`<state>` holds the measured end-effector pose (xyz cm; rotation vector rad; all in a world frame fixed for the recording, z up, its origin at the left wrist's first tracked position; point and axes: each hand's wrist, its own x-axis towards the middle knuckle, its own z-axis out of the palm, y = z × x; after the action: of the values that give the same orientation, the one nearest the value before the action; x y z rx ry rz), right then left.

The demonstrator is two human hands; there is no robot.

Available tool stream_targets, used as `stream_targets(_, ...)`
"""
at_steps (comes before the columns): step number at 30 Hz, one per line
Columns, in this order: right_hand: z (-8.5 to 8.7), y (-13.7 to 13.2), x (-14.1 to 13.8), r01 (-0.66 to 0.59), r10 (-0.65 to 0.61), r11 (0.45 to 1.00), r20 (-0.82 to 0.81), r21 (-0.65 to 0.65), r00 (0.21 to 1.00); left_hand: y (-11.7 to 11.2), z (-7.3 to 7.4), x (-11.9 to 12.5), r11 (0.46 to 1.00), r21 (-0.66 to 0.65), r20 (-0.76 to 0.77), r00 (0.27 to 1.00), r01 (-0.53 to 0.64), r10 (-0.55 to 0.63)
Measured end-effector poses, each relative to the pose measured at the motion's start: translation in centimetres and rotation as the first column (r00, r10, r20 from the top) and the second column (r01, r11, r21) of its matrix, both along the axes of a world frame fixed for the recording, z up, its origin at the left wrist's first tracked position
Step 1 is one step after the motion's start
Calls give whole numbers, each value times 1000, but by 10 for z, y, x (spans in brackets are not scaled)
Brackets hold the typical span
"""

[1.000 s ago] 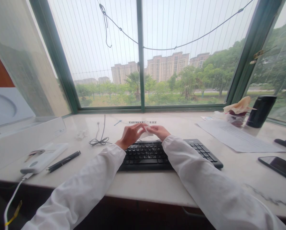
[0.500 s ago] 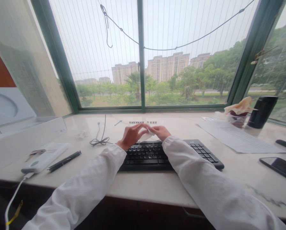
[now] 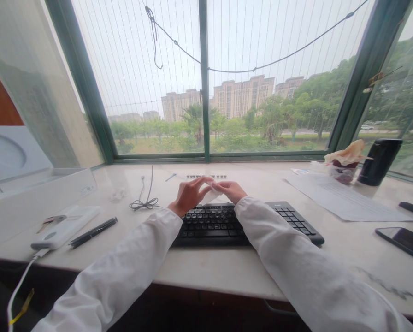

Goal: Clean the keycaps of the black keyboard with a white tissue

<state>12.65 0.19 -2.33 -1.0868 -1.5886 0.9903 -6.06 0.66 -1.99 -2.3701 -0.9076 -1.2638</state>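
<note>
Above the back edge of a black keyboard [image 3: 209,234], my left hand [image 3: 188,196] and my right hand [image 3: 233,190] meet at the fingertips. Both pinch a thin white tissue [image 3: 211,197], which hangs between them. Whether something small is wrapped in it cannot be made out. Just behind my hands, several small dark pieces that look like keycaps [image 3: 221,177] stand in a row, partly covered by my left fingers. A slim blue stick-like piece [image 3: 171,177] lies to their left.
Left are a coiled cable [image 3: 144,203], crumpled tissue [image 3: 118,194], a pen [image 3: 93,233], a white power bank [image 3: 68,230] with keys on it, and a white box [image 3: 78,185]. Right are paper sheets [image 3: 345,198], a black bottle [image 3: 380,162] and a phone [image 3: 403,242]. A window [image 3: 206,159] closes off the back.
My fingers have shifted slightly on the tissue, and its fold between the fingertips looks different. Everything else on the desk stays in place.
</note>
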Motion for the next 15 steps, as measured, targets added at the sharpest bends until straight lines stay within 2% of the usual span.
stream_targets(10, -7, 4, -2, 37, -36, 999, -164, -1, 986, 4, -4, 0, 996, -38, -47, 996, 78, -80)
stream_targets(15, -3, 4, 0, 89, -87, 996, -79, 14, 993, 4, -6, 1, 994, -76, -54, 995, 77, -81)
